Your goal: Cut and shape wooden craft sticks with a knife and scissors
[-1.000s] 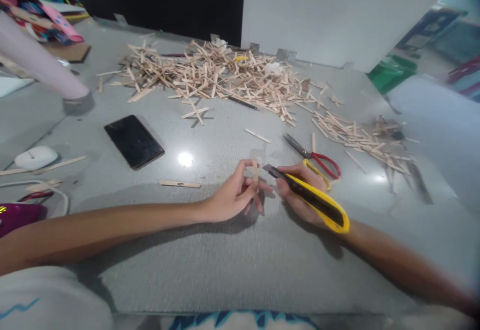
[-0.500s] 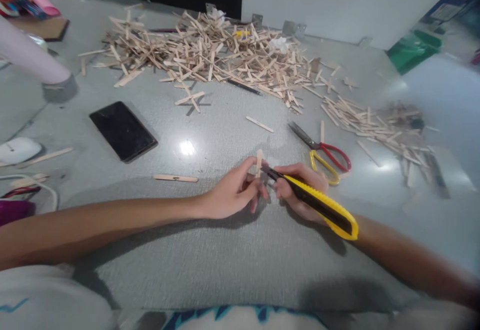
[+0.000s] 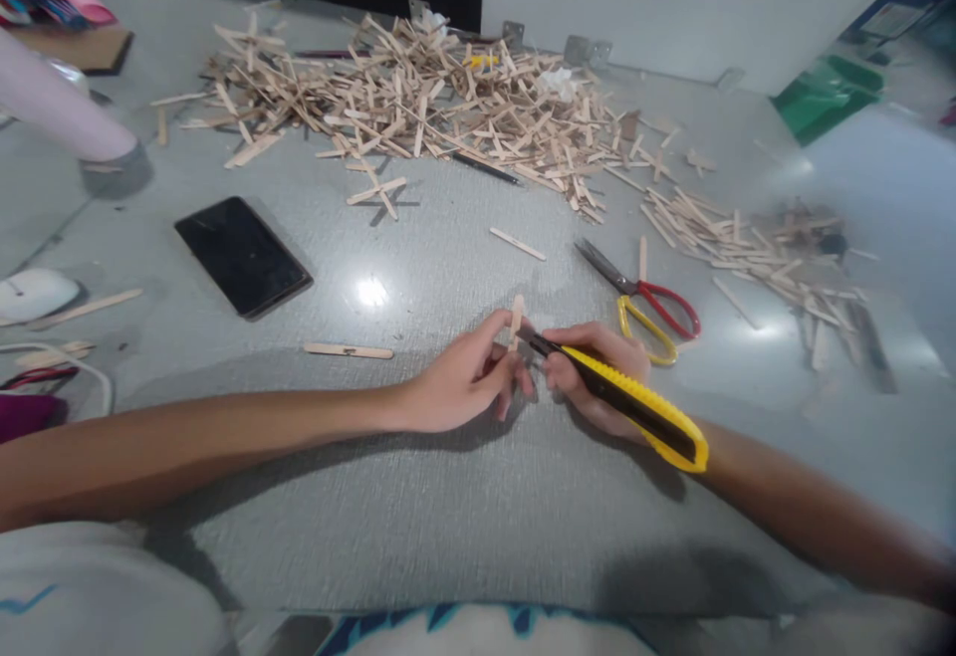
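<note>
My left hand [image 3: 474, 372] pinches a short wooden craft stick [image 3: 517, 313], held upright between thumb and fingers. In my right hand [image 3: 597, 377] is a yellow and black utility knife [image 3: 638, 407], gripped along its handle. Its blade tip points left and meets the edge of the stick, close to my left fingertips. Just beyond my right hand lie scissors [image 3: 634, 290] with one red and one yellow handle. Another craft stick [image 3: 349, 350] with a dark mark rests left of my left hand, and a loose stick [image 3: 518, 244] lies farther away.
A large heap of craft sticks [image 3: 418, 109] spreads along the back, with more sticks [image 3: 747, 248] at right. A black phone [image 3: 243, 256], a white mouse [image 3: 36, 295] and a pink tube [image 3: 67, 99] are at left. A dark pen [image 3: 485, 168] lies before the heap.
The view has shifted very slightly. Both hands keep almost the same pose, with the knife blade still against the stick.
</note>
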Motion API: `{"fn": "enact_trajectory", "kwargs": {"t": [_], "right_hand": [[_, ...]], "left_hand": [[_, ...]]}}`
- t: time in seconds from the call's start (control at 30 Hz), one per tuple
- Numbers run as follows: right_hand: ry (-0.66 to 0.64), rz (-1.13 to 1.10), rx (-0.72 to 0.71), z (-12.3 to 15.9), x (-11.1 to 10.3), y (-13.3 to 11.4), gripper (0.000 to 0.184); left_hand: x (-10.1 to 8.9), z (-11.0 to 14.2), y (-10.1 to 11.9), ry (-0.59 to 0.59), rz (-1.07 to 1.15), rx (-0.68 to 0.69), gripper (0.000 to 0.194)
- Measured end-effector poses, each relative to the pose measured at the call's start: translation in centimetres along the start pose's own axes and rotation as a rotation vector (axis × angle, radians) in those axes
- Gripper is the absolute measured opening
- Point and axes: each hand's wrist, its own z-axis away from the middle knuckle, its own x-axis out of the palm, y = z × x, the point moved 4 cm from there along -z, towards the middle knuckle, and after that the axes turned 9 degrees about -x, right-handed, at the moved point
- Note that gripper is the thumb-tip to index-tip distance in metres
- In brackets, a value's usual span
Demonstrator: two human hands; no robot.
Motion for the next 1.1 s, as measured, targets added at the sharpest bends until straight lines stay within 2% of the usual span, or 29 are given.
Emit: {"fn": "enact_trajectory", "kwargs": {"t": [0.43, 0.67, 0.97, 1.1], "right_hand": [[0.064, 0.060, -0.047, 0.24, 0.31, -0.15, 0.016], [0.035, 0.051, -0.020, 0.25, 0.34, -0.17, 0.015], [0.049, 0.073, -0.055, 0.06, 0.54, -0.44, 0.014], [0.030, 0.060, 0.005, 0.28, 0.63, -0.21, 0.009]], "left_hand": [[0.04, -0.06, -0.02, -0.033, -0.079, 0.086, 0.014], [0.12, -0.07, -0.10, -0.016, -0.098, 0.098, 0.009], [0.24, 0.07, 0.11, -0.002, -0.108, 0.106, 0.008], [0.25, 0.09, 0.13, 0.003, -0.103, 0.088, 0.010]]}}
